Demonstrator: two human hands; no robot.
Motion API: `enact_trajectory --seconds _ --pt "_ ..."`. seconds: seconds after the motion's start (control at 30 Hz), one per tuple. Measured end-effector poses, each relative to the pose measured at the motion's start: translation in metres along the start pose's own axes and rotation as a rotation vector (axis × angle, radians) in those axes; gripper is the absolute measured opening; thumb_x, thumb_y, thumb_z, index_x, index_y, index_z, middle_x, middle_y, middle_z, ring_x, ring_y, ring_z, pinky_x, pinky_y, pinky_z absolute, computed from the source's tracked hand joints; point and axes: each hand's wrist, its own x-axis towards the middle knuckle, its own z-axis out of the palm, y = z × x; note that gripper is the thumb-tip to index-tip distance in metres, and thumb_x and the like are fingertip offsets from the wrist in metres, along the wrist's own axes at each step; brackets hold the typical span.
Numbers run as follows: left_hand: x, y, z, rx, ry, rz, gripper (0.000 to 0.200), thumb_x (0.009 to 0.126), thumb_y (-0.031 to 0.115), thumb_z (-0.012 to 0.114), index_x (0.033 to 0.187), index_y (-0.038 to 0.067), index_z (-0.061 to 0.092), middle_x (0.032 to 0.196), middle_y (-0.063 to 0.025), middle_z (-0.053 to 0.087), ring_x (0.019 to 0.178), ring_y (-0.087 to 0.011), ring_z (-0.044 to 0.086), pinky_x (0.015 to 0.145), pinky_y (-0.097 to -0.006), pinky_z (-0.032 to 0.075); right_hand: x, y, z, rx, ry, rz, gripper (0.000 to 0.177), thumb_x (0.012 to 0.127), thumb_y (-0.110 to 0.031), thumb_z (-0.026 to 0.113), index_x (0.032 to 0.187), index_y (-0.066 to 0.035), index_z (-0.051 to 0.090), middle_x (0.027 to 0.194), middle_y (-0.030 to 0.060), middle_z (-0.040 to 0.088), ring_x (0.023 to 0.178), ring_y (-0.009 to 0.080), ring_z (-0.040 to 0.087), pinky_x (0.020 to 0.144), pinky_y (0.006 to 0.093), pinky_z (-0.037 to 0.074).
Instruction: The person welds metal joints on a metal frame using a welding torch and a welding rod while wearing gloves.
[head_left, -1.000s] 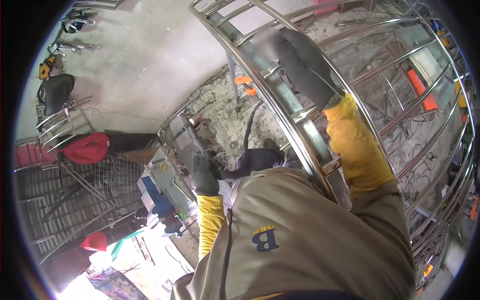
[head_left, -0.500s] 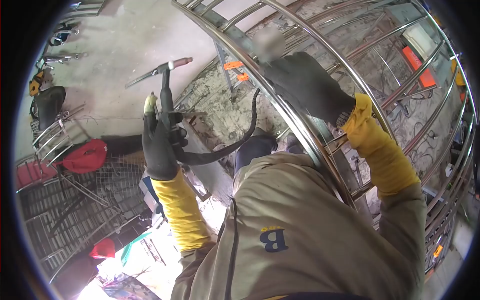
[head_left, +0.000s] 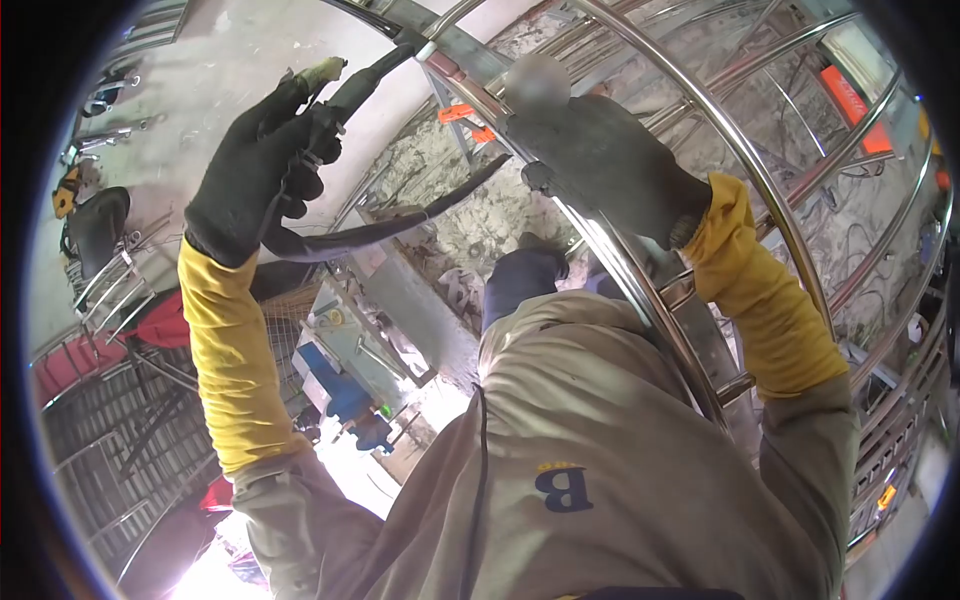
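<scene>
My left hand (head_left: 262,150), in a dark glove with a light-coloured thumb or finger end, is closed round the handle of a welding torch (head_left: 352,97). The torch head, with its pinkish nozzle (head_left: 450,72), overlaps the upper stretch of a shiny steel rail (head_left: 625,262). From the handle a black cable (head_left: 385,228) curves off to the right. Also gloved, my right hand (head_left: 615,160) is wrapped over the same rail, thumb on its near side; most fingers are hidden. A blurred round patch (head_left: 538,85) covers what lies beside those fingers.
Curved tubes of a steel frame (head_left: 745,120) arch across the right side. Orange clamps (head_left: 468,120) show beyond the rail. A blue vise (head_left: 350,395) stands at the lower left, near a bright glare. Red cloth (head_left: 155,322) and a metal grating (head_left: 115,400) lie further left.
My left hand has moved up and left, turning the torch so that its nozzle now points along the rail. My right hand stays on the rail, its thumb now showing.
</scene>
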Motion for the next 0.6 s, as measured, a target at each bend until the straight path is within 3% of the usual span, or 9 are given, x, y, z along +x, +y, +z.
enact_trajectory --seconds 0.1,0.27,0.33,0.53,0.57,0.6 --pt "0.009 0.010 -0.001 0.084 -0.015 -0.006 0.057 0.110 0.021 0.058 0.166 0.018 0.048 0.090 0.0023 0.058 0.057 -0.0002 0.040 0.047 -0.0176 0.027 0.004 0.000 -0.005 0.073 -0.103 0.052 0.043 0.095 -0.030 0.076 0.130 -0.007 0.068 0.119 0.0104 0.068 0.101 0.0283 0.070 0.085 0.0435 0.055" --pt "0.020 0.021 -0.006 0.142 -0.050 -0.051 0.055 0.110 0.024 0.057 0.164 0.018 0.050 0.090 0.0013 0.058 0.057 -0.0007 0.041 0.048 -0.0172 0.029 0.004 -0.003 -0.005 0.032 -0.091 0.057 0.042 0.095 -0.030 0.076 0.130 -0.008 0.067 0.122 0.0093 0.068 0.106 0.0263 0.069 0.088 0.0427 0.055" --pt "0.026 0.022 -0.011 0.208 -0.105 -0.047 0.054 0.108 0.031 0.059 0.161 0.021 0.055 0.090 0.0003 0.060 0.062 -0.0050 0.050 0.050 -0.0207 0.037 0.004 -0.004 -0.003 0.010 -0.098 0.070 0.042 0.095 -0.030 0.076 0.130 -0.008 0.067 0.123 0.0088 0.067 0.108 0.0255 0.069 0.089 0.0424 0.055" --pt "0.045 0.044 -0.005 0.376 -0.106 -0.119 0.053 0.109 0.031 0.057 0.162 0.021 0.053 0.087 0.0015 0.057 0.058 -0.0060 0.047 0.049 -0.0222 0.036 0.004 -0.006 -0.001 -0.011 -0.058 0.077 0.044 0.094 -0.032 0.076 0.129 -0.008 0.067 0.124 0.0064 0.067 0.108 0.0236 0.069 0.089 0.0414 0.056" --pt "0.048 0.040 -0.008 0.329 -0.117 -0.079 0.055 0.111 0.029 0.057 0.165 0.026 0.050 0.089 0.0021 0.055 0.058 0.0006 0.043 0.048 -0.0148 0.033 0.005 -0.006 0.000 -0.024 -0.063 0.095 0.044 0.094 -0.032 0.077 0.129 -0.008 0.067 0.124 0.0063 0.067 0.107 0.0232 0.069 0.088 0.0408 0.056" --pt "0.049 0.042 -0.009 0.327 -0.117 -0.082 0.055 0.111 0.029 0.057 0.165 0.026 0.050 0.089 0.0021 0.055 0.058 0.0006 0.043 0.048 -0.0148 0.033 0.006 -0.007 0.001 -0.037 -0.069 0.111 0.044 0.093 -0.032 0.077 0.129 -0.008 0.067 0.123 0.0062 0.067 0.106 0.0228 0.069 0.087 0.0403 0.056"
